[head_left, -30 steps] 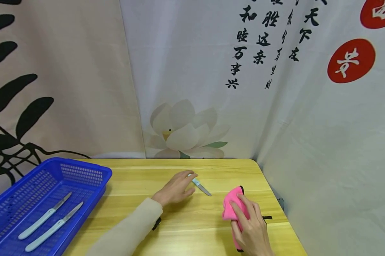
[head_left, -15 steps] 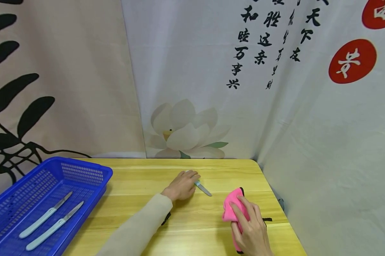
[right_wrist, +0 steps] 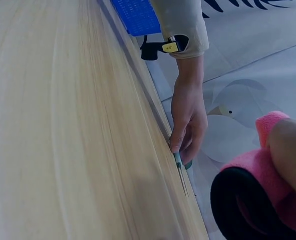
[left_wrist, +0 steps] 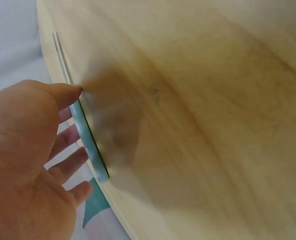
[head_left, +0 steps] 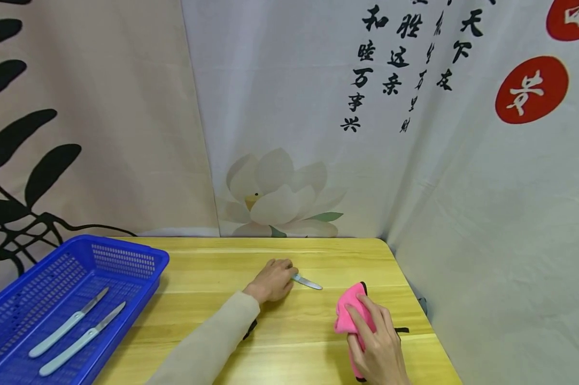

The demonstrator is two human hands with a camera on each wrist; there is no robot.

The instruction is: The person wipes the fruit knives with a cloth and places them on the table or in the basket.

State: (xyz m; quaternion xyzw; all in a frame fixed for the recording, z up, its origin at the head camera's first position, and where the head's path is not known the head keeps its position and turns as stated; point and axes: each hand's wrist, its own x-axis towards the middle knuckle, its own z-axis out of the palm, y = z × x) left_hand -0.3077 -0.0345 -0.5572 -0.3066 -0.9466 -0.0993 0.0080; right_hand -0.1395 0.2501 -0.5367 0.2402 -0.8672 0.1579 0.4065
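Observation:
Between the thumb and fingertips of my left hand (head_left: 272,280) is a small paring knife (head_left: 308,282) with a pale blue-green handle. Its blade points right, close over the table, in the head view. Seen from the left wrist, the thumb lies at the blade end of the handle (left_wrist: 90,140) and fingers lie along the other side. My right hand (head_left: 380,342) grips a folded pink cloth (head_left: 348,311) with black edging, to the right of the knife. The cloth (right_wrist: 260,172) fills the lower right of the right wrist view.
A blue perforated plastic basket (head_left: 123,260) stands at the table's left. Inside lie two more paring knives with pale handles, one (head_left: 69,323) beside the other (head_left: 82,344). Printed curtains (head_left: 289,107) hang behind the wooden table (head_left: 198,256) and along its right side.
My left hand has moved right, onto the knife handle, and its fingers have closed on it. The knife's blade has turned to point more to the right. The right hand and cloth stay put.

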